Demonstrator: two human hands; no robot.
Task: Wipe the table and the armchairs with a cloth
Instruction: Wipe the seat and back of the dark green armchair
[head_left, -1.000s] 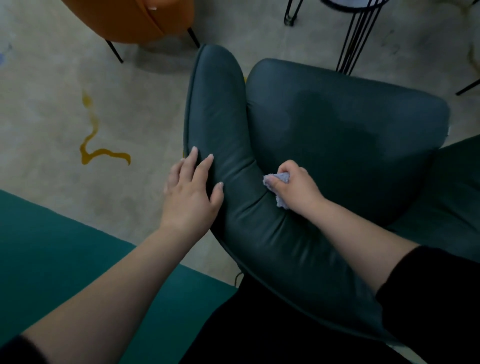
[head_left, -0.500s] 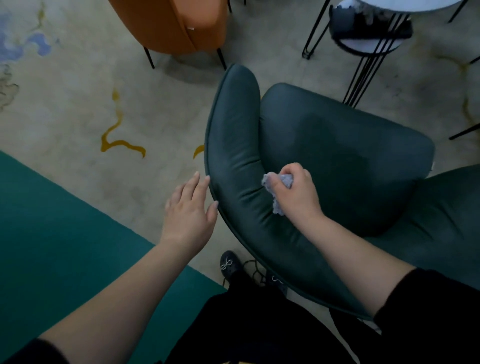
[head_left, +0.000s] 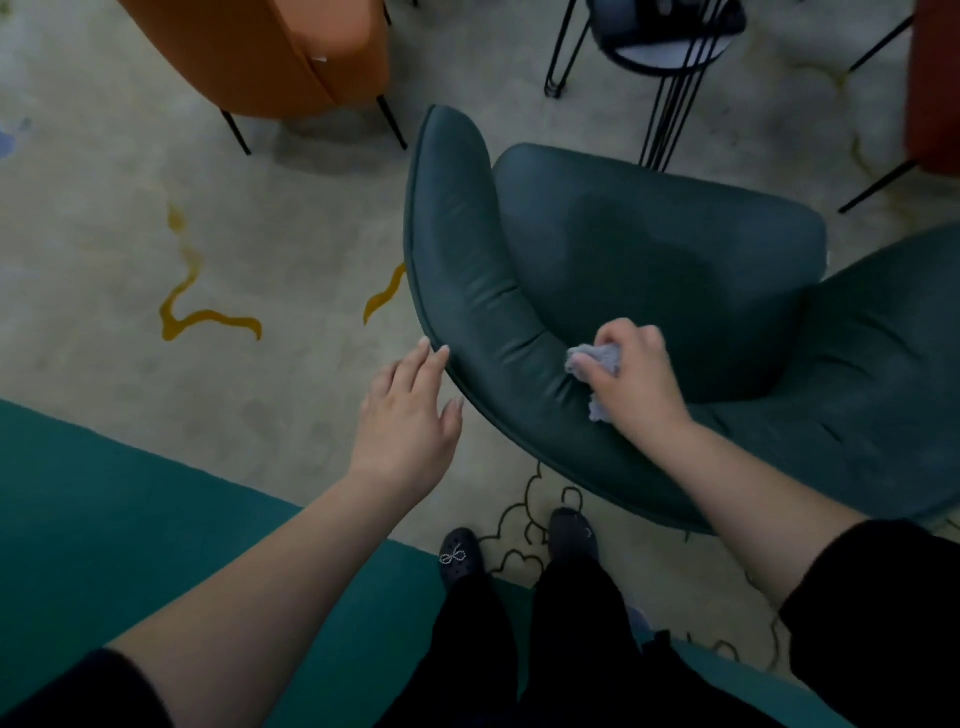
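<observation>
A dark green armchair (head_left: 649, 249) fills the middle and right of the view, seen from behind and above. My right hand (head_left: 636, 382) grips a crumpled pale grey cloth (head_left: 597, 364) and presses it on the inner side of the chair's curved backrest. My left hand (head_left: 408, 415) hovers with straight fingers just outside the backrest's outer edge, its fingertips at or barely off the rim. A small round table (head_left: 667, 49) on thin black legs stands beyond the chair at the top.
An orange armchair (head_left: 270, 52) stands at the top left. A reddish seat (head_left: 935, 78) shows at the right edge. Pale patterned carpet (head_left: 208, 218) lies left of the chair, with a teal band (head_left: 104, 519) near me. My shoes (head_left: 460, 556) are below the chair.
My left hand came off the backrest's outer side and now hovers by its edge. My right hand slid the cloth along the inner backrest, toward the seat. The view pulled back, showing my feet.
</observation>
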